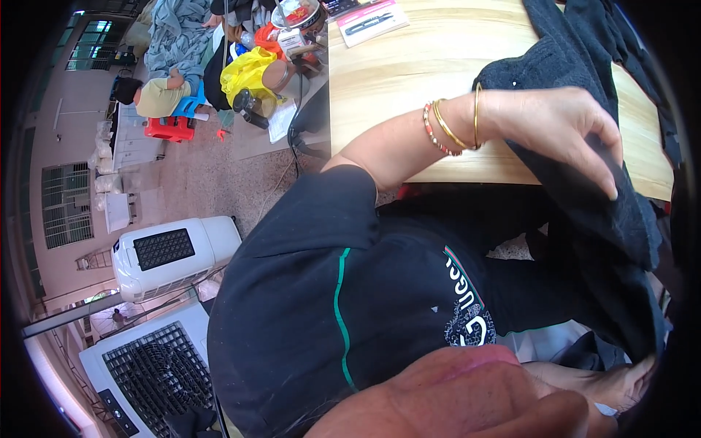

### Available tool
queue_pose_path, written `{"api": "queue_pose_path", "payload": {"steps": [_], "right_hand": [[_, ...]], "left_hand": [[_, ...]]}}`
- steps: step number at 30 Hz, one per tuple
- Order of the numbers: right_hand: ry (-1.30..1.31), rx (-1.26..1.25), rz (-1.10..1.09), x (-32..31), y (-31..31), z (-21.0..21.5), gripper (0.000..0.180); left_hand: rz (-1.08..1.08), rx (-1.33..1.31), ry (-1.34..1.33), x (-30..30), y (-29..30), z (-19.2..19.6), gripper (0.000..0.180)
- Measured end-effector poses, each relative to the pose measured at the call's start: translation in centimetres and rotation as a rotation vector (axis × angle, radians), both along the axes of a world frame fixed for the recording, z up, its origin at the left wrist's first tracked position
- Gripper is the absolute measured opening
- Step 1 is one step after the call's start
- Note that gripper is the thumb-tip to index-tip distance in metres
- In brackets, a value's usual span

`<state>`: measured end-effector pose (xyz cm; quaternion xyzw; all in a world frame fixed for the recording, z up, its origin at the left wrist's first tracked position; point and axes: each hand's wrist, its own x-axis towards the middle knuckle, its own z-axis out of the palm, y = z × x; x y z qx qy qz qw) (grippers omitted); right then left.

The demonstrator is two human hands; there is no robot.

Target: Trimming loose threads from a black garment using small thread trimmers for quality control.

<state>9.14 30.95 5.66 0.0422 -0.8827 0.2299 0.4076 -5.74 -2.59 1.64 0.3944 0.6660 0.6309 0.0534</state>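
A dark grey knit garment (584,171) hangs over the right part of the wooden table (431,80) and drops past its near edge. My left hand (566,128), with bangles and a beaded bracelet at its wrist, reaches across the table edge. Its thumb and fingers close on a fold of the garment. Low at the right rim is my right hand (631,383), its fingers at the garment's lower end and partly in shadow. Between my hands the cloth runs down over my dark trousers. More dark cloth (635,51) lies along the table's far right.
A flat packet picturing thread snips (372,23) lies at the table's far edge. Beside the table are a yellow plastic bag (252,73), a black cup (248,106) and cables. White air coolers (175,252) stand at left. Farther back, a person (161,95) sits near piled blue cloth.
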Motion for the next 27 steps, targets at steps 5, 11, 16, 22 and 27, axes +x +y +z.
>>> {"api": "queue_pose_path", "payload": {"steps": [5, 11, 16, 22, 27], "right_hand": [[-0.259, 0.019, 0.629, -1.2, -3.3, -1.9, 0.02], [-0.128, 0.171, 0.588, -2.2, -7.0, -2.4, 0.03], [-0.144, 0.177, 0.601, -1.9, -6.7, -2.9, 0.034], [-0.188, 0.136, 0.65, -1.7, -7.8, -2.8, 0.034], [-0.194, 0.118, 0.595, -2.0, -7.1, -3.4, 0.032]], "left_hand": [[0.056, 0.05, 0.009, 2.7, 3.6, -1.1, 0.032], [-0.009, 0.121, -0.269, 4.6, 6.2, -1.7, 0.032], [-0.021, 0.034, -0.234, 4.8, 6.2, -2.3, 0.03], [0.067, 0.035, -0.109, 5.2, 7.1, -2.6, 0.03], [-0.051, 0.078, -0.299, 5.3, 6.8, -2.6, 0.031]]}}
